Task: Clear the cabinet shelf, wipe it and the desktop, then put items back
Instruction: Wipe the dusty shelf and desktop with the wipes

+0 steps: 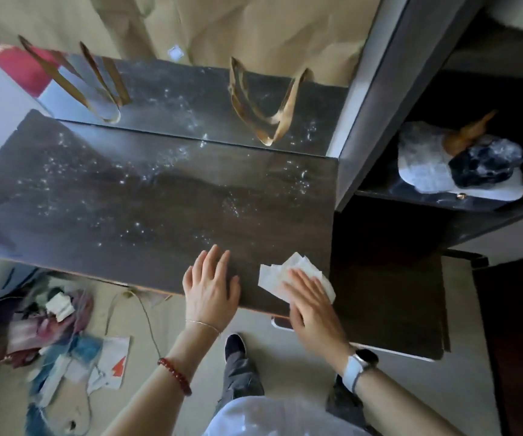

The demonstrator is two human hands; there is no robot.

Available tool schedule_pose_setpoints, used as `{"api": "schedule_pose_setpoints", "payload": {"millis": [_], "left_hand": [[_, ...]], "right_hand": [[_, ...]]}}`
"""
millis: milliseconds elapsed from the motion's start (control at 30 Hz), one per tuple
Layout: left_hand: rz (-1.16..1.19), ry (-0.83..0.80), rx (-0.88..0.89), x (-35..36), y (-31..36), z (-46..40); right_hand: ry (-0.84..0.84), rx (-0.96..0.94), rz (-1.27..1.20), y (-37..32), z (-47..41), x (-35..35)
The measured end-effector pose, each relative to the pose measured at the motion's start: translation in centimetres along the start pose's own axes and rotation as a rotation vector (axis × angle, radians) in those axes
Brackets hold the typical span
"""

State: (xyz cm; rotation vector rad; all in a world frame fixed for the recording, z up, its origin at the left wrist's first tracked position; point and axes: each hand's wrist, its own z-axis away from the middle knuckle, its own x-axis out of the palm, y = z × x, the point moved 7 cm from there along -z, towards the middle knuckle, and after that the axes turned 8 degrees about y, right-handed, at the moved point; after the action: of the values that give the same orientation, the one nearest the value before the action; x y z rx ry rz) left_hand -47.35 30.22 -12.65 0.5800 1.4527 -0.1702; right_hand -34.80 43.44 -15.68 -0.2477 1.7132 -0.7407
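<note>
- Right hand (309, 305), lower centre-right: fingers straight and close together, pressed flat on a folded white tissue (288, 273); white-strapped watch (359, 365) on the wrist.
- Tissue lies at the near right corner of the dark desktop (147, 196).
- Left hand (211, 286), just left of it: fingers slightly spread, flat on the desktop edge; red bead bracelet (175, 376) on the forearm.
- Desktop speckled with pale droplets or dust.
- Cabinet shelf (436, 196), right: holds a blue-and-white bundle (461, 165).
- Floor, lower left: heap of cloths and papers (58, 328).

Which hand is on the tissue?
The right hand, with the white watch, presses flat on the white tissue; the left hand rests on bare desktop.
</note>
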Motion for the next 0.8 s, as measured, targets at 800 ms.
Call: {"api": "schedule_pose_setpoints", "payload": {"millis": [800], "left_hand": [[-0.068, -0.087, 0.245, 1.8, -7.0, -8.1]], "right_hand": [[0.285, 0.542, 0.515, 0.9, -10.5, 0.9]]}}
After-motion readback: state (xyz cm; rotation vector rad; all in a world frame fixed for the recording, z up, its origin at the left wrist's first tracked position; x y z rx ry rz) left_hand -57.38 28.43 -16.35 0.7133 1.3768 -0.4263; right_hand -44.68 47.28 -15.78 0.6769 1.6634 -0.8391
